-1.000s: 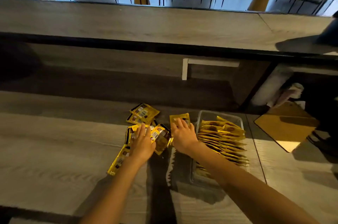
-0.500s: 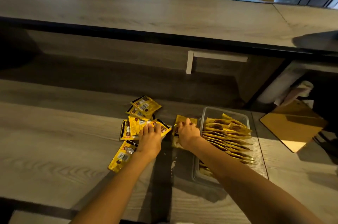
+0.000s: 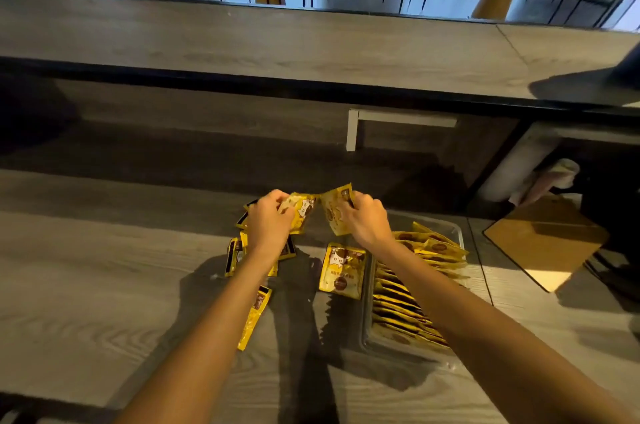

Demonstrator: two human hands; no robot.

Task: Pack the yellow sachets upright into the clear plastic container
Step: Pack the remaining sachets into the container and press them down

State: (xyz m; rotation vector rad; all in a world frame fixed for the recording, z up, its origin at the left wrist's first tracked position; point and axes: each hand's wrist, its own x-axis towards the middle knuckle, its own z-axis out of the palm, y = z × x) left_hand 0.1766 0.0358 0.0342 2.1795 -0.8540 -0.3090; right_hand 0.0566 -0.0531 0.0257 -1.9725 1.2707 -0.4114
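Above the counter (image 3: 104,285), the left hand (image 3: 268,222) grips one yellow sachet (image 3: 301,212) and the right hand (image 3: 363,221) pinches another sachet (image 3: 334,215). Both are lifted clear, probably to square them for packing. Just right, the clear plastic container (image 3: 367,326) holds a row of packed sachets (image 3: 429,250) on edge, leaning it seems. Loose sachets (image 3: 343,271) lie flat beside it, awaiting pickup.

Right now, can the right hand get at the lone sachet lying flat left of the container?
Probably yes: the lone sachet lies uncovered close beside the wrist of the right hand, but that hand grips another sachet and would need to free itself first.
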